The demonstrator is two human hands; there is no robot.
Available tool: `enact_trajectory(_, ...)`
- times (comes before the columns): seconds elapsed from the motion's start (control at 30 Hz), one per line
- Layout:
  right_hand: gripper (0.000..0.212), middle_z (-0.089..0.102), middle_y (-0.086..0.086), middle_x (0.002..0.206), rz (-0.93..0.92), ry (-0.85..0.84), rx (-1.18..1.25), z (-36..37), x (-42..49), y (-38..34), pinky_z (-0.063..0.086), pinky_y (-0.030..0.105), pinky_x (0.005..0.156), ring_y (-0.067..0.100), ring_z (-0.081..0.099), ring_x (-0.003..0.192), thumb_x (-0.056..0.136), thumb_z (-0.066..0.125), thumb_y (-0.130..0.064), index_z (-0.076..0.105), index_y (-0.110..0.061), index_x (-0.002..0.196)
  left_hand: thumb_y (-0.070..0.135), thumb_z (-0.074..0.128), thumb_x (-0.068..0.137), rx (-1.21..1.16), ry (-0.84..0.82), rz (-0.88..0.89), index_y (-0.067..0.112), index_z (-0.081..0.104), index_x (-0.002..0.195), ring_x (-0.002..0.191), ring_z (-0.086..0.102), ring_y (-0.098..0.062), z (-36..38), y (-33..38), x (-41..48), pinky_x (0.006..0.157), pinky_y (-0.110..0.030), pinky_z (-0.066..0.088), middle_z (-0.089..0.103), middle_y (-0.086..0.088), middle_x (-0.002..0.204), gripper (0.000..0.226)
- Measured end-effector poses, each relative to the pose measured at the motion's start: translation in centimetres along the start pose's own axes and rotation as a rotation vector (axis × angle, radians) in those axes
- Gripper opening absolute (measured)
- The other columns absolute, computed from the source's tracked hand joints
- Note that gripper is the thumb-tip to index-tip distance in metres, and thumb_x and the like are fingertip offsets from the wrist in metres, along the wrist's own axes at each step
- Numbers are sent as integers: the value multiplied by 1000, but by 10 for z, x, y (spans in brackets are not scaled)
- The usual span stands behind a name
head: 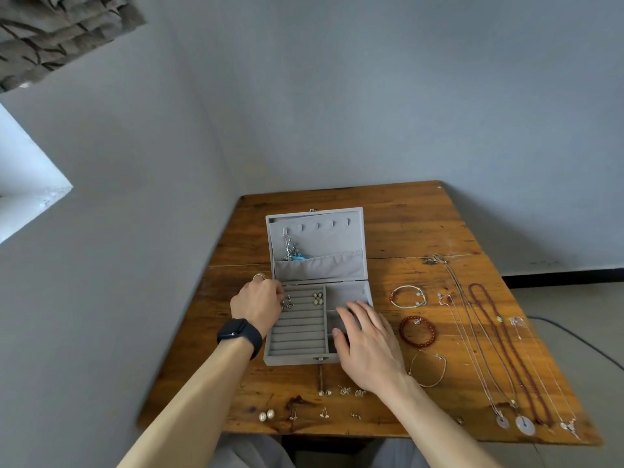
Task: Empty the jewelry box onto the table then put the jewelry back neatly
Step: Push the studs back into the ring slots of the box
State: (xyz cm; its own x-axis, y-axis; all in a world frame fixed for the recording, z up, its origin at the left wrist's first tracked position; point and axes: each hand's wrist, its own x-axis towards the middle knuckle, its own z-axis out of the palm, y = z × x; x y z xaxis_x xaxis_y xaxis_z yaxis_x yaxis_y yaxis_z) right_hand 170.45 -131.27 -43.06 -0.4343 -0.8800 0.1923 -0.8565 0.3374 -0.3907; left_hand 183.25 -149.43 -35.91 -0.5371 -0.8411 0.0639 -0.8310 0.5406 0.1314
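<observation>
The jewelry box (290, 360) stood open near the middle of the table (422, 224), its lid (341, 238) upright with one necklace (291, 247) hung on a hook inside. It looked light and felt-covered, apt to slide, so steadying it by the side walls seemed wise.

The left hand (258, 304) curled over the box's left edge, fingertips at a small silver earring (287, 304) on the ring rolls. Whether it pinched that piece could not be told. The right hand (364, 339) hovered flat and spread over the right compartments, holding nothing.

The pieces on the table were tiny, light and slippery. The small earrings (342, 390) likely needed a fingertip pinch. The long necklaces (503, 349) were limp and tangle-prone, best lifted by the clasp. The bead bracelet (417, 331) seemed sturdier.
</observation>
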Motion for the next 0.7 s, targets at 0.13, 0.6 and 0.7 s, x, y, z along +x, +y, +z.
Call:
enact_trajectory(0.13,53,39,-1,156,4,-6,-1,0,0,0,28,42,120,18,27,148,102,28,-46,42,-24,148,29,57,98,1,13,-14,29,73,105,94,63,-25,4,1,2,71,-38,54,60,-1,109,17)
enact_trajectory(0.6,52,39,-2,156,6,-8,-17,-1,3,0,29,42,119,17,26,148,101,29,-46,42,-24,148,33,50,100,-2,33,47,34,71,117,101,64,-26,6,-5,-7,69,-35,51,53,2,132,26)
enact_trajectory(0.7,54,37,-3,157,4,-14,-34,0,3,1,29,43,119,16,24,149,101,27,-46,40,-25,149,29,50,98,-8,4,63,39,69,121,106,63,-23,6,-8,-13,72,-33,50,51,5,137,31)
